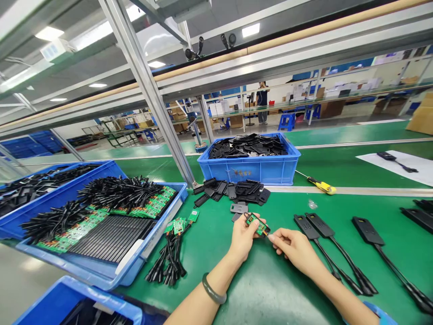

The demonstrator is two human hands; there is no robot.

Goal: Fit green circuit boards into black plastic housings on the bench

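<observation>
My left hand (244, 237) is closed around a black plastic housing with a green circuit board (257, 224) lying in it. At the board's right end, beside the small coloured wires, my right hand (291, 247) pinches the cable; most of that cable is hidden by my fingers. Just beyond my left hand lie loose black housing covers (238, 207). A bunch of green boards with black cables (174, 253) rests on the green bench to the left. Closed black units with cables (306, 226) lie to the right of my right hand.
A blue bin (246, 169) heaped with black covers stands at the back. On the left, a blue tray (165, 230) holds cabled boards. A yellow-handled screwdriver (321, 185) lies behind the finished-looking units. A metal post (149, 90) rises at the bench's middle. Another person (262, 104) stands far off.
</observation>
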